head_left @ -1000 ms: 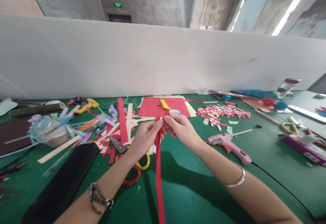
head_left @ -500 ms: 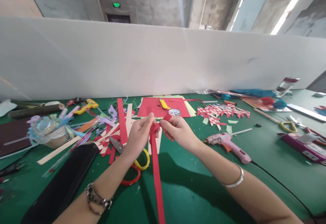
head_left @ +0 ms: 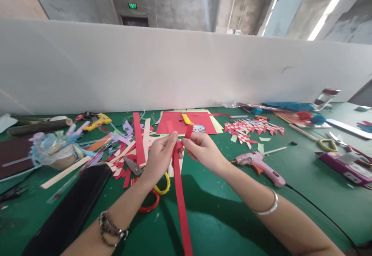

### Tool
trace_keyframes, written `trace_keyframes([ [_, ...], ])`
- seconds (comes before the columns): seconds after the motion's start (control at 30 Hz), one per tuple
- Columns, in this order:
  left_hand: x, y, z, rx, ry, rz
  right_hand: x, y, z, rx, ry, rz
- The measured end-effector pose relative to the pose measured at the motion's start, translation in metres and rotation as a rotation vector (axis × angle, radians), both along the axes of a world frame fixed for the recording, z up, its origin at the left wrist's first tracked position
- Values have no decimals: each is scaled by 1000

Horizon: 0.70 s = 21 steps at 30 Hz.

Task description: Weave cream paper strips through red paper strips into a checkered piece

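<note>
Through the head feed I see the red strip [head_left: 181,209] run outward over the worktop [head_left: 215,217] to its folded part, where the left hand [head_left: 159,153] and right hand [head_left: 205,151] each pinch it, fingertips closed, probably keeping the fold tight, short of the red sheet [head_left: 165,118].

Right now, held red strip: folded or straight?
Folded at the top: red strip turns sideways between left hand and right hand; lower length runs straight.
</note>
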State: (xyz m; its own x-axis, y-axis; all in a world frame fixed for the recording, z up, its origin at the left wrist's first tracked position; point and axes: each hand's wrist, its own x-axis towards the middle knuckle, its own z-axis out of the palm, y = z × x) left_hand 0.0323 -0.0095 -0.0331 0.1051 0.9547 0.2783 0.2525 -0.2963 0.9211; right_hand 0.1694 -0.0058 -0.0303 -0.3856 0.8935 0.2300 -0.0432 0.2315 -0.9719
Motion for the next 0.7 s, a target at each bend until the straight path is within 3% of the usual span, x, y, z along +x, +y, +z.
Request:
trace_keyframes([
  [0.07, -2, 2, 0, -63, -48, -7, 1, 1, 0, -14, 10, -21],
  [0.2, -3, 5, 0, -182, -35, -222, 2, 6, -2, -44, 56, -137],
  [0.27, -3, 5, 0, -169, 3, -258, 3, 7, -3, -26, 82, -198],
  [0.5, -3, 2, 0, 14, 107, -161, -1, 2, -3, -33, 44, -34],
  [0.7, -5, 2, 4, -2, 38, -1, -1, 3, -2, -54, -1, -79],
])
